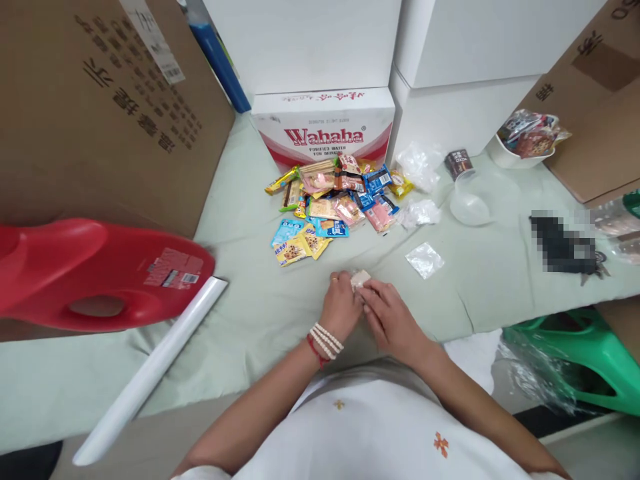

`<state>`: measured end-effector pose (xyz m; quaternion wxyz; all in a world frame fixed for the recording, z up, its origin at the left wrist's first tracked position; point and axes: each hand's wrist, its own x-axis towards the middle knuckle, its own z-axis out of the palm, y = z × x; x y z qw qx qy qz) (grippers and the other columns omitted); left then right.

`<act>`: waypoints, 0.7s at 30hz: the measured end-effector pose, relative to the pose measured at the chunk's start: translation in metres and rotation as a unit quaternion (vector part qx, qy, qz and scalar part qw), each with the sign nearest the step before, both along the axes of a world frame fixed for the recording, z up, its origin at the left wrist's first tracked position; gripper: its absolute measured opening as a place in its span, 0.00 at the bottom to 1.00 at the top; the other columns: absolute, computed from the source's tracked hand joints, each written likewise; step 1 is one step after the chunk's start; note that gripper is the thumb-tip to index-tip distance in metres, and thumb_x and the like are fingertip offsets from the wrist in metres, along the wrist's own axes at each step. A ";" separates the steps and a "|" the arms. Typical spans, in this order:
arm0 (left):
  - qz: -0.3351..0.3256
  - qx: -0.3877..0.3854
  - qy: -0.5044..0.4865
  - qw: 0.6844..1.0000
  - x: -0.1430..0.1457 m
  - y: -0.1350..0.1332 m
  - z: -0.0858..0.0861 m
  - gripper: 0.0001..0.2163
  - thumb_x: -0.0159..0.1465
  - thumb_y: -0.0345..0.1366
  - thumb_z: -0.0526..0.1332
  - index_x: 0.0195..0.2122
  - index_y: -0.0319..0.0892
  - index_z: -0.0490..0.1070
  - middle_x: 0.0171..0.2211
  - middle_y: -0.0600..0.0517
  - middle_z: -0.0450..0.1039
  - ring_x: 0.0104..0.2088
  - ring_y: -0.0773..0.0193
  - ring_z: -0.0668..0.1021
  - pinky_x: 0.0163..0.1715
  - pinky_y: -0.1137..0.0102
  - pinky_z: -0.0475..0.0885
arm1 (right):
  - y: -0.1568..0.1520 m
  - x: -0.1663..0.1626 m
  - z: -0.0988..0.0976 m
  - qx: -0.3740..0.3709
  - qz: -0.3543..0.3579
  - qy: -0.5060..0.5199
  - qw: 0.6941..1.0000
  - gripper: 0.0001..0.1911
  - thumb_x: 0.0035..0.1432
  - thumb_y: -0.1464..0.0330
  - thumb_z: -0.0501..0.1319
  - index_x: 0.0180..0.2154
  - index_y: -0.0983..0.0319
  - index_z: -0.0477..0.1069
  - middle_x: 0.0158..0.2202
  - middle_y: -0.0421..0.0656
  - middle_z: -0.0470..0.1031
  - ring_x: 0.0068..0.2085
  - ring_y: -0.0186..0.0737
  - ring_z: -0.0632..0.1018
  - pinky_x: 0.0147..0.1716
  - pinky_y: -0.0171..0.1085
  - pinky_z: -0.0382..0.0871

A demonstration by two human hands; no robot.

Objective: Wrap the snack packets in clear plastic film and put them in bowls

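Note:
Close to the front edge of the cloth-covered table, my left hand pinches a small cream-coloured piece in clear plastic. My right hand grips the other side of it, and the fingers of both hands nearly meet. My fingers hide part of the piece, so its exact kind is unclear. Beyond my hands are two yellow snack packets and blue packets. Behind these lies a heap of wrapped snacks. A flat clear plastic bag rests to the right of my hands.
A Wahaha carton stands behind the heap. Crumpled clear bags, a clear plastic bowl and a white tub of packets are at the right. On the left lie a red plastic object and a white roll.

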<state>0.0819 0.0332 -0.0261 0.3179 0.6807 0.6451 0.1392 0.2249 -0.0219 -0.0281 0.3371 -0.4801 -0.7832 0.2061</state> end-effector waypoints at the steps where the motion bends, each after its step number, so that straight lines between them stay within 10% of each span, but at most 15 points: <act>1: 0.021 -0.009 -0.056 0.998 -0.004 0.003 -0.002 0.03 0.65 0.29 0.55 0.36 0.42 0.66 0.41 0.42 0.71 0.42 0.53 0.76 0.46 0.57 0.75 | -0.001 -0.002 -0.002 0.005 0.013 -0.001 1.000 0.29 0.70 0.72 0.54 0.70 0.58 0.58 0.62 0.57 0.67 0.61 0.54 0.71 0.59 0.57 0.72; 5: 0.078 -0.101 -0.276 0.953 -0.020 0.010 0.000 0.10 0.68 0.37 0.51 0.29 0.45 0.64 0.34 0.47 0.71 0.39 0.57 0.77 0.42 0.59 0.79 | -0.002 -0.003 -0.017 0.026 0.021 -0.038 0.999 0.37 0.68 0.68 0.59 0.74 0.61 0.49 0.67 0.61 0.62 0.66 0.60 0.65 0.62 0.65 0.67; 13: 0.007 -0.163 -0.393 0.905 -0.028 -0.009 0.032 0.20 0.64 0.48 0.65 0.53 0.43 0.77 0.54 0.43 0.79 0.57 0.51 0.79 0.57 0.58 0.76 | 0.014 0.008 -0.028 0.086 -0.070 -0.014 0.994 0.21 0.69 0.77 0.53 0.58 0.58 0.72 0.55 0.53 0.77 0.56 0.49 0.75 0.55 0.51 0.75; 17: 0.014 -0.173 -0.352 0.920 -0.051 -0.023 0.028 0.25 0.66 0.52 0.62 0.59 0.42 0.72 0.62 0.41 0.74 0.62 0.51 0.76 0.62 0.57 0.72 | 0.045 0.071 0.005 0.041 -0.163 0.027 0.985 0.20 0.68 0.76 0.52 0.52 0.57 0.77 0.48 0.46 0.82 0.48 0.44 0.81 0.49 0.45 0.77; 21: 0.077 -0.070 -0.226 0.968 -0.093 -0.037 0.003 0.23 0.67 0.54 0.59 0.54 0.42 0.73 0.56 0.42 0.78 0.56 0.52 0.80 0.57 0.56 0.75 | 0.121 0.187 0.053 0.128 -0.435 0.024 0.891 0.16 0.65 0.76 0.56 0.48 0.66 0.79 0.44 0.50 0.82 0.44 0.42 0.81 0.50 0.41 0.73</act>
